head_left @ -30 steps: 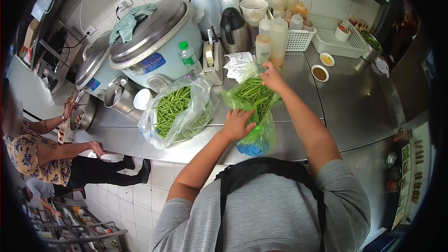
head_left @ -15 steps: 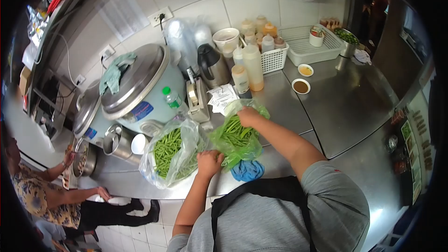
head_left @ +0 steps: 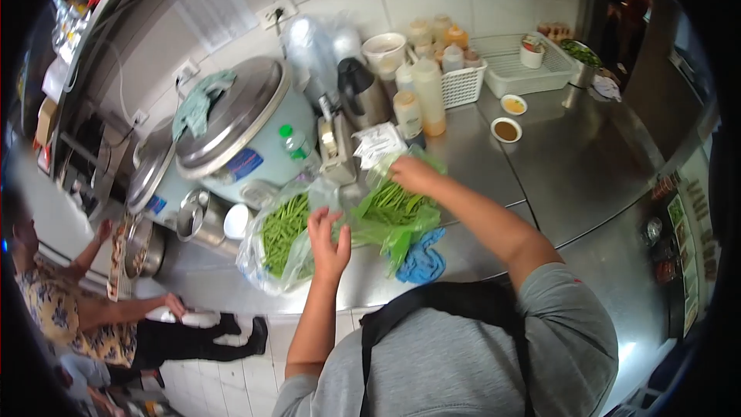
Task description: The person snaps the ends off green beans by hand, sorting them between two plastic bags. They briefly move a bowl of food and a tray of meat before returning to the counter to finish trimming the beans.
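My left hand [head_left: 329,245] is raised with its fingers apart, holding nothing, in front of the right edge of a clear plastic bag [head_left: 248,261] of cut green beans [head_left: 282,233]. My right hand [head_left: 414,175] has its fingers closed on the upper rim of a green plastic bag [head_left: 421,220]. More green beans [head_left: 392,202] lie inside this bag, heaped in its opening. A crumpled blue cloth [head_left: 421,258] lies against the green bag's near side, on the steel counter [head_left: 471,243].
Rice cookers [head_left: 255,139], a green-capped bottle [head_left: 292,141], a tape dispenser [head_left: 336,150] and a thermos jug [head_left: 363,96] stand behind the bags. Sauce bottles [head_left: 427,96] and small sauce bowls [head_left: 505,130] are farther right. Another person [head_left: 85,293] works at the left by a metal pot [head_left: 144,247].
My left hand has let go of the green bag's near edge, risen leftward and opened. My right hand has moved slightly up at the rim. The view has shifted a little.
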